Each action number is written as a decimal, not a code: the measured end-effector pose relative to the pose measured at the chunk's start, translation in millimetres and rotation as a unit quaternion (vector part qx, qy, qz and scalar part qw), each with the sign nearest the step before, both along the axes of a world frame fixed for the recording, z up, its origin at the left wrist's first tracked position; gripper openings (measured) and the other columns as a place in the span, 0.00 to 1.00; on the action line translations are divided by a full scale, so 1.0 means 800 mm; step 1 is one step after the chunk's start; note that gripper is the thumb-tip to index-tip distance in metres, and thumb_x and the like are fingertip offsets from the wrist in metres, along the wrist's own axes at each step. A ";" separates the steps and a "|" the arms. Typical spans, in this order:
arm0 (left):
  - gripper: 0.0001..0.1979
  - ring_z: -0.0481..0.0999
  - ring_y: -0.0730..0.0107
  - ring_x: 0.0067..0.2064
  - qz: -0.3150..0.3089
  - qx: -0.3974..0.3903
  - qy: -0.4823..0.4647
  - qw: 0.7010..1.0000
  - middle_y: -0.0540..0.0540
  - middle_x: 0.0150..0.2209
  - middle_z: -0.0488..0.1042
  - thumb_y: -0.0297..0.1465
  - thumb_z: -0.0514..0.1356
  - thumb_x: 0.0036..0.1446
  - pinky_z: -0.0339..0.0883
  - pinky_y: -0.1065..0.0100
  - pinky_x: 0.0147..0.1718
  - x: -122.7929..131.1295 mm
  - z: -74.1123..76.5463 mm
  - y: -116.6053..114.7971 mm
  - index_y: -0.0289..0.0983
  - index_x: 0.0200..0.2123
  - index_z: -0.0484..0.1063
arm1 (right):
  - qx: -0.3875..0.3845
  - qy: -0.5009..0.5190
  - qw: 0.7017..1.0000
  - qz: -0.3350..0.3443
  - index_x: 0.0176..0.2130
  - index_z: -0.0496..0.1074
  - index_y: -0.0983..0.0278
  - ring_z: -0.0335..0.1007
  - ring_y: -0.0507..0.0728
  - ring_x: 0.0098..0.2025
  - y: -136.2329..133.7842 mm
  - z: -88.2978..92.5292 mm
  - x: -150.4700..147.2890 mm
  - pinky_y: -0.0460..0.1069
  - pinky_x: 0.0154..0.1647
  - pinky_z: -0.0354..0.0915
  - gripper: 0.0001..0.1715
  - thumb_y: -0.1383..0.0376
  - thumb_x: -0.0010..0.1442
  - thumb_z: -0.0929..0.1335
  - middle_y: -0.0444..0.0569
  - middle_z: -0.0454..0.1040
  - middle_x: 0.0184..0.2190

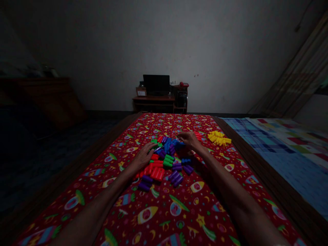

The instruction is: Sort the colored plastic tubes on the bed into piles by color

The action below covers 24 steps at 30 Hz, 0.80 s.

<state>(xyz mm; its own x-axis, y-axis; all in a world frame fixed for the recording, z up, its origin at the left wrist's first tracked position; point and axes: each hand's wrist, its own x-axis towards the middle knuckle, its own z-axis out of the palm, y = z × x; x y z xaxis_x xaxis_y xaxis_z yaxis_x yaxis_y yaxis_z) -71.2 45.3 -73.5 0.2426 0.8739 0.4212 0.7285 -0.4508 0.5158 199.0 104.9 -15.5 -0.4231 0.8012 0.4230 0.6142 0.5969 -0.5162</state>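
Your left hand (144, 155) — at mixed blocks (168, 160) | right hand (190, 139) — curled | can't tell either grip | seemingly picking through; next needs 1 pinch

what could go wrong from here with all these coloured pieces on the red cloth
The yellow pieces lie near the right edge of the red cloth, so a knock might send some off it. The right hand is right beside some red pieces and could scatter them. In this dim light, the blue pieces and purple pieces, lying close together, might be confused.
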 end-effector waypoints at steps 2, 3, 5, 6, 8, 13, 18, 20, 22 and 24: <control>0.22 0.69 0.59 0.57 -0.001 -0.001 0.000 1.000 0.37 0.55 0.71 0.36 0.47 0.61 0.62 0.53 0.58 0.000 -0.001 0.000 0.34 0.53 0.71 | -0.018 -0.041 0.994 0.102 0.37 0.80 0.65 0.71 0.51 0.30 -0.020 0.013 -0.024 0.43 0.32 0.61 0.13 0.68 0.59 0.65 0.46 0.79 0.29; 0.23 0.69 0.59 0.58 -0.002 -0.001 0.000 1.000 0.37 0.56 0.71 0.36 0.47 0.61 0.62 0.52 0.58 0.000 -0.002 0.001 0.34 0.53 0.71 | -0.027 -0.078 0.986 0.142 0.36 0.80 0.66 0.69 0.50 0.28 -0.031 0.017 -0.034 0.42 0.30 0.59 0.12 0.67 0.59 0.66 0.45 0.77 0.27; 0.22 0.69 0.59 0.57 -0.004 0.002 -0.003 1.000 0.37 0.55 0.71 0.35 0.47 0.61 0.62 0.52 0.58 0.000 -0.004 0.003 0.33 0.53 0.71 | -0.033 -0.165 0.969 0.181 0.34 0.79 0.65 0.67 0.50 0.26 -0.052 0.019 -0.049 0.43 0.27 0.55 0.10 0.63 0.58 0.68 0.45 0.75 0.25; 0.22 0.69 0.59 0.57 -0.004 0.005 -0.006 1.000 0.37 0.55 0.71 0.34 0.47 0.61 0.62 0.52 0.58 0.000 -0.005 0.004 0.34 0.53 0.71 | -0.022 -0.200 0.963 0.179 0.35 0.79 0.65 0.67 0.51 0.27 -0.061 0.017 -0.054 0.44 0.28 0.55 0.10 0.61 0.58 0.70 0.46 0.75 0.26; 0.22 0.69 0.60 0.57 -0.007 0.007 -0.007 1.000 0.38 0.55 0.71 0.32 0.47 0.60 0.62 0.52 0.58 -0.001 -0.006 0.006 0.35 0.53 0.71 | 0.040 -0.225 0.962 0.151 0.40 0.78 0.64 0.68 0.54 0.33 -0.075 0.006 -0.061 0.45 0.31 0.57 0.15 0.57 0.57 0.71 0.50 0.76 0.32; 0.24 0.70 0.60 0.56 -0.004 -0.007 -0.020 1.000 0.40 0.54 0.72 0.27 0.47 0.55 0.62 0.53 0.58 -0.005 -0.002 0.002 0.35 0.53 0.71 | 0.179 -0.190 0.957 0.123 0.49 0.73 0.62 0.65 0.59 0.45 -0.089 -0.028 -0.074 0.51 0.43 0.62 0.23 0.51 0.60 0.68 0.58 0.72 0.45; 0.23 0.69 0.61 0.55 0.023 -0.001 -0.035 0.999 0.41 0.53 0.71 0.30 0.46 0.58 0.63 0.54 0.57 -0.003 0.000 -0.002 0.36 0.54 0.69 | 0.181 -0.185 0.956 0.138 0.42 0.73 0.63 0.63 0.63 0.48 -0.096 -0.049 -0.085 0.56 0.48 0.62 0.16 0.56 0.59 0.70 0.60 0.70 0.47; 0.20 0.69 0.60 0.54 0.045 0.023 -0.025 0.998 0.41 0.51 0.72 0.33 0.47 0.59 0.63 0.55 0.55 -0.003 0.001 0.000 0.37 0.50 0.71 | 0.183 -0.168 0.958 0.141 0.44 0.72 0.64 0.63 0.62 0.51 -0.095 -0.049 -0.084 0.55 0.50 0.61 0.16 0.57 0.59 0.70 0.60 0.70 0.49; 0.16 0.70 0.59 0.50 0.053 0.045 0.003 0.998 0.42 0.46 0.73 0.38 0.51 0.58 0.65 0.56 0.53 -0.006 0.006 0.003 0.38 0.41 0.74 | 0.163 -0.170 0.959 0.155 0.45 0.71 0.66 0.65 0.61 0.49 -0.090 -0.039 -0.079 0.52 0.48 0.61 0.19 0.57 0.58 0.71 0.60 0.71 0.47; 0.16 0.72 0.59 0.44 0.037 0.032 0.043 0.998 0.43 0.39 0.73 0.42 0.53 0.57 0.67 0.58 0.48 -0.011 0.013 0.004 0.38 0.34 0.74 | 0.120 -0.190 0.961 0.162 0.44 0.72 0.67 0.68 0.58 0.43 -0.079 -0.020 -0.070 0.48 0.41 0.61 0.19 0.57 0.57 0.71 0.57 0.73 0.43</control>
<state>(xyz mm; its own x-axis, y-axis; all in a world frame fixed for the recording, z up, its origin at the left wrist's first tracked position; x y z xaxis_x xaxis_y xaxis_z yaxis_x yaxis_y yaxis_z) -80.3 48.8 -62.7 0.2156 0.8625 0.4579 0.8015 -0.4242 0.4215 142.9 41.6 -31.3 -0.7943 0.5007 0.3440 0.4936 0.8621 -0.1150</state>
